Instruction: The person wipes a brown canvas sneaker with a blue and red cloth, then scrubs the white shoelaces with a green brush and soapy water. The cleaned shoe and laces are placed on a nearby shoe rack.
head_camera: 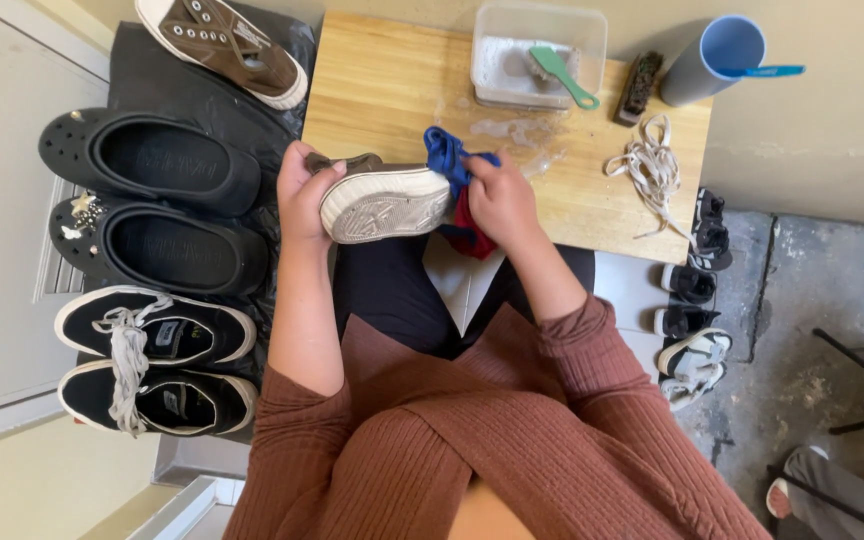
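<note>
The left hand has its fingers curled tight around the heel of a brown canvas sneaker with a white rubber sole, held sole-up over the lap. The right hand fingers pinch a blue cloth against its toe, just before the wooden table carrying a clear plastic tub and loose white laces.

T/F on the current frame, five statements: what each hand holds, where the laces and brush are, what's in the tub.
1. The left hand holds a brown shoe with its sole facing the camera. True.
2. The right hand presses a yellow sponge on the shoe. False: it grips a blue and red cloth.
3. White laces lie loose on the wooden table. True.
4. The clear plastic tub holds a green brush. True.
5. The dark scrubbing brush lies on the floor. False: it lies on the table beside the tub.
</note>
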